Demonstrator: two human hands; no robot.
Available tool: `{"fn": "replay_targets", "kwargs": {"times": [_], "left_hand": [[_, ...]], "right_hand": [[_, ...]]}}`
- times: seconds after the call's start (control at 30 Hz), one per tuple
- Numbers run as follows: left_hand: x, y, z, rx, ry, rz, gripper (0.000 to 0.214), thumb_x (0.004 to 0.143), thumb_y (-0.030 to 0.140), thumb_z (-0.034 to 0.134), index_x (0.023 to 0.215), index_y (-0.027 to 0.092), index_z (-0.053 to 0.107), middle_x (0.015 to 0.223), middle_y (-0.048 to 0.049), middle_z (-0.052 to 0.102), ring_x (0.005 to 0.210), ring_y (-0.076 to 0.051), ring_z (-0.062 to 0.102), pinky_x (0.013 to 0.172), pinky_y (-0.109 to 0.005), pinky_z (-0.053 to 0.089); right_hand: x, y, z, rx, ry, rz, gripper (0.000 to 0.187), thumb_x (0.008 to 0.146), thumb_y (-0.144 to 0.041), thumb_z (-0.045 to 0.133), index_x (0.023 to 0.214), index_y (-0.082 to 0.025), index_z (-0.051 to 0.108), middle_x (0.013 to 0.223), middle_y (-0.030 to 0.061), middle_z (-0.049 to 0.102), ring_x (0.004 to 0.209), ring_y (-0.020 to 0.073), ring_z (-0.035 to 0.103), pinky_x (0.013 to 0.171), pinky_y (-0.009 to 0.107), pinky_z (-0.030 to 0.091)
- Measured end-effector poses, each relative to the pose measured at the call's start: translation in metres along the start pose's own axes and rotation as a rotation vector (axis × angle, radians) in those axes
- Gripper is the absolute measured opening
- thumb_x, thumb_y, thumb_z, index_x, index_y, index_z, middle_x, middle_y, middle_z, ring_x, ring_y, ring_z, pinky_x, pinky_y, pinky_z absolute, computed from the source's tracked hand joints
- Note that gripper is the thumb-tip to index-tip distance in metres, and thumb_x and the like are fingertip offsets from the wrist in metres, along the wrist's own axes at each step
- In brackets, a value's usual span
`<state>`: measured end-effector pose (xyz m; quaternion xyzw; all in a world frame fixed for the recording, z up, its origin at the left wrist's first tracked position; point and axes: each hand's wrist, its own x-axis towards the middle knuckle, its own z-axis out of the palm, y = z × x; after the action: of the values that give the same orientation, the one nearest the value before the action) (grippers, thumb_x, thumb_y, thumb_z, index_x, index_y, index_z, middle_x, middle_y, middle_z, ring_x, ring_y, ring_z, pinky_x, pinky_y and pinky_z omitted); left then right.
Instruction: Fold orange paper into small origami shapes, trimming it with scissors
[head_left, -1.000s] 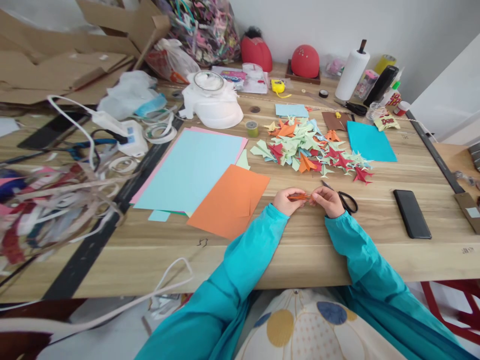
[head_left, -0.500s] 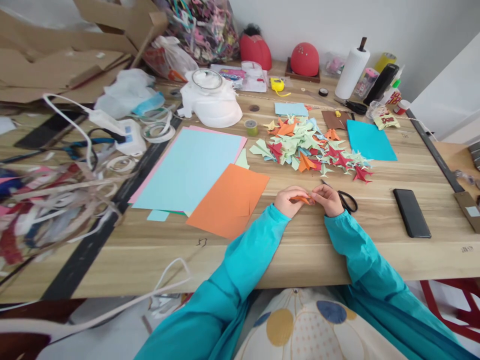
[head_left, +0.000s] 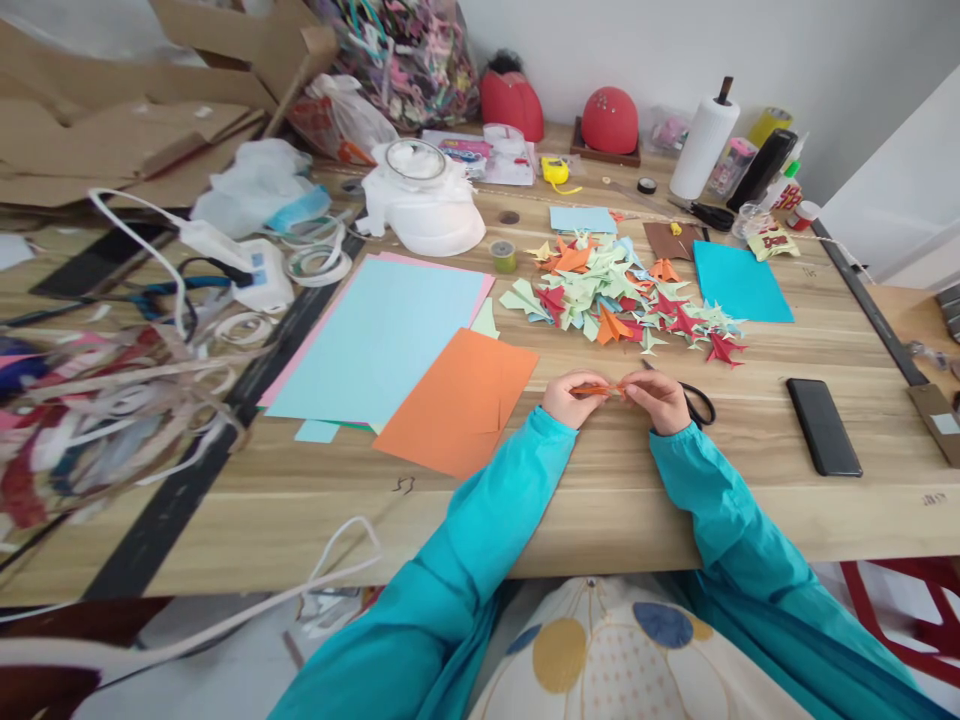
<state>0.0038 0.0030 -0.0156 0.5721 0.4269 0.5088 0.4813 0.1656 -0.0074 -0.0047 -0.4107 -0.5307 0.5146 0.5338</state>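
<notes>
Between the fingers (head_left: 643, 387): folded orange paper (head_left: 592, 391).

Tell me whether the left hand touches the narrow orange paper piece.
Touching: the head view shows the narrow orange paper piece held in the left hand.

The folded orange paper (head_left: 592, 390), in front of the figure pile (head_left: 600, 290), is largely covered by the left hand (head_left: 568, 400) and the right hand (head_left: 661, 402); from where I stand, its shape cannot be determined. The scissors (head_left: 710, 404), in front of the pile, are concealed at mid-length by the right hand. The pile's lower layers are hidden. Left of the pile, a light blue sheet (head_left: 382, 335) covers most of a pink sheet (head_left: 288, 372). Farther left of the pile, ribbons (head_left: 112, 400) are blurred and cut off at the view's edge. Behind the pile, to its left, a bag (head_left: 409, 65) is cut off at the top.
</notes>
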Motion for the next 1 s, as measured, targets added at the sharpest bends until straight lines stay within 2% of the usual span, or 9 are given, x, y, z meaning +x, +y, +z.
{"fn": "replay_targets", "kwargs": {"times": [0.2,0.37,0.6,0.73,1.0], "left_hand": [[0.000,0.003,0.002,-0.067,-0.024,-0.110,0.013,0.057,0.017,0.067,0.069,0.014,0.066,0.067,-0.0025,0.064,0.056,-0.012,0.060,0.059,-0.025,0.051],[0.000,0.004,0.002,-0.052,-0.029,-0.097,0.013,0.055,0.015,0.067,0.068,0.014,0.066,0.068,-0.0026,0.066,0.058,-0.013,0.061,0.061,-0.025,0.052],[-0.001,0.004,0.003,-0.032,-0.035,-0.050,0.014,0.054,0.011,0.065,0.067,0.015,0.066,0.073,-0.0030,0.065,0.067,-0.014,0.062,0.066,-0.026,0.051],[-0.001,0.004,0.003,-0.035,-0.036,-0.042,0.013,0.055,0.011,0.065,0.067,0.015,0.066,0.073,-0.0029,0.065,0.066,-0.014,0.061,0.065,-0.026,0.051],[-0.001,0.002,0.002,0.035,-0.050,0.009,0.012,0.057,0.012,0.065,0.069,0.016,0.067,0.074,-0.0035,0.065,0.069,-0.014,0.061,0.067,-0.026,0.051]], "right_hand": [[0.001,-0.001,-0.003,-0.157,0.053,-0.103,0.017,0.066,-0.034,0.070,0.081,-0.025,0.071,0.082,0.0042,0.066,0.069,0.0164,0.059,0.061,0.032,0.049],[0.002,0.001,-0.006,-0.232,-0.067,-0.130,0.011,0.068,-0.031,0.070,0.077,-0.025,0.072,0.082,0.0041,0.067,0.079,0.0183,0.060,0.074,0.034,0.049],[0.002,0.010,-0.006,-0.224,-0.086,-0.100,0.017,0.065,-0.030,0.072,0.081,-0.023,0.071,0.078,0.0039,0.065,0.069,0.0148,0.059,0.057,0.027,0.049],[0.001,0.011,-0.005,-0.278,-0.081,-0.087,0.019,0.067,-0.034,0.070,0.081,-0.021,0.070,0.077,0.0047,0.064,0.067,0.0147,0.058,0.056,0.027,0.048],[0.002,0.007,-0.004,-0.393,-0.052,-0.149,0.016,0.069,-0.034,0.068,0.077,-0.021,0.070,0.072,0.0049,0.063,0.065,0.0153,0.057,0.055,0.029,0.047]]}}
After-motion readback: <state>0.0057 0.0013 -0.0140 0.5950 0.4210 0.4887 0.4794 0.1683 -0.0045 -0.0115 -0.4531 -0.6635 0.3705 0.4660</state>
